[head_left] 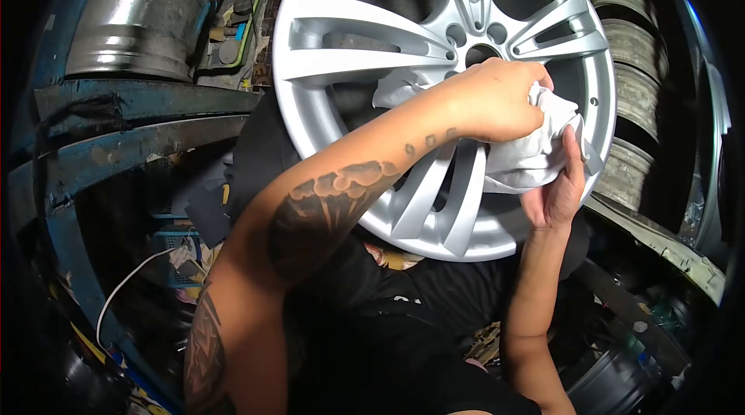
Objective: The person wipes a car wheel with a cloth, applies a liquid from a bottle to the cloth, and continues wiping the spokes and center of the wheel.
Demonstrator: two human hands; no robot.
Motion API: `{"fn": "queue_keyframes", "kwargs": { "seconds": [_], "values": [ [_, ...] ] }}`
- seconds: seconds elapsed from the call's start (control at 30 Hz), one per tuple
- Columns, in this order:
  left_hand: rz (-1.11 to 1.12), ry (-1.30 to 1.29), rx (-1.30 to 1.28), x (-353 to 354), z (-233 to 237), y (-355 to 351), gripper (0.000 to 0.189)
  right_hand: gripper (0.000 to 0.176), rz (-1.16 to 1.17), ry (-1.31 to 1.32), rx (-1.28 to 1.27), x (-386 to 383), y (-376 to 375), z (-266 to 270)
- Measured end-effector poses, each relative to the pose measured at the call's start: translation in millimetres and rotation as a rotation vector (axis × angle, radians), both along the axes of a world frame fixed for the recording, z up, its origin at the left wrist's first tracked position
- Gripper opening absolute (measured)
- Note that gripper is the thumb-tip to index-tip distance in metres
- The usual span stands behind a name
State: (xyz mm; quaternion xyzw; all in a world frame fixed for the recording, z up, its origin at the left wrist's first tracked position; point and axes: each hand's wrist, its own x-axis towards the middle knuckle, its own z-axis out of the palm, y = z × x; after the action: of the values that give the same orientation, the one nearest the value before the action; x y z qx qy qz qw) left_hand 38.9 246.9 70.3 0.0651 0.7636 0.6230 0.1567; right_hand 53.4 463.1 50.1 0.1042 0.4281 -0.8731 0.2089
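Observation:
A large silver alloy wheel rim (349,60) with paired spokes rests in front of me above my lap. My left hand (508,101) crosses over the spokes, its fingers closed round the upper part of a white cloth (535,153). Against the cloth's lower right side, near the rim's edge, is my right hand (560,186), thumb pointing up and its other fingers largely hidden behind the cloth. More white cloth (402,87) shows between the spokes on the left.
Shiny metal barrels (140,15) lie at the upper left beside a green-edged tray (244,31). Blue metal bars (147,116) run along the left. Several wheel rims are stacked (632,93) at the right, near a worn metal rail (660,243).

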Motion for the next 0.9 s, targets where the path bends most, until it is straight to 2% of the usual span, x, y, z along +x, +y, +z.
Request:
{"fn": "queue_keyframes", "kwargs": {
  "seconds": [0.1, 0.2, 0.23, 0.3, 0.4, 0.5, 0.53, 0.7, 0.83, 0.9],
  "values": [
    [0.154, 0.223, -0.203, 6, -8, -2, 0.05, 0.046, 0.135, 0.1, -0.128, -8, 0, 5],
    [0.193, 0.337, -0.28, 28, -6, -12, 0.047, 0.05, -0.015, 0.091, -0.071, -19, 5, 13],
    [0.172, 0.326, -0.294, 43, 2, -13, 0.036, 0.049, -0.059, 0.125, -0.046, -20, 6, 16],
    [0.153, 0.481, -0.351, 71, 3, -12, 0.03, 0.05, -0.062, 0.153, -0.007, -19, 8, 17],
    [0.183, 0.345, -0.5, 100, 0, 1, 0.026, 0.05, -0.078, 0.119, 0.026, -11, 7, 13],
    [0.143, 0.476, -0.795, 128, -22, 24, 0.025, 0.047, -0.088, 0.107, 0.04, -5, 1, 13],
    [0.068, 0.49, -0.905, 138, -25, 31, 0.027, 0.046, -0.066, 0.124, 0.03, -4, 1, 15],
    [-0.041, 0.346, -0.697, 185, 14, 41, 0.043, 0.041, -0.064, 0.164, 0.05, 0, 4, 16],
    [-0.111, 0.213, -0.457, 183, 6, 36, 0.056, 0.04, -0.069, 0.192, 0.075, 3, 3, 18],
    [-0.125, -0.031, -0.299, 158, 12, 29, 0.061, 0.039, -0.079, 0.194, 0.088, 4, 0, 19]
  ]
}}
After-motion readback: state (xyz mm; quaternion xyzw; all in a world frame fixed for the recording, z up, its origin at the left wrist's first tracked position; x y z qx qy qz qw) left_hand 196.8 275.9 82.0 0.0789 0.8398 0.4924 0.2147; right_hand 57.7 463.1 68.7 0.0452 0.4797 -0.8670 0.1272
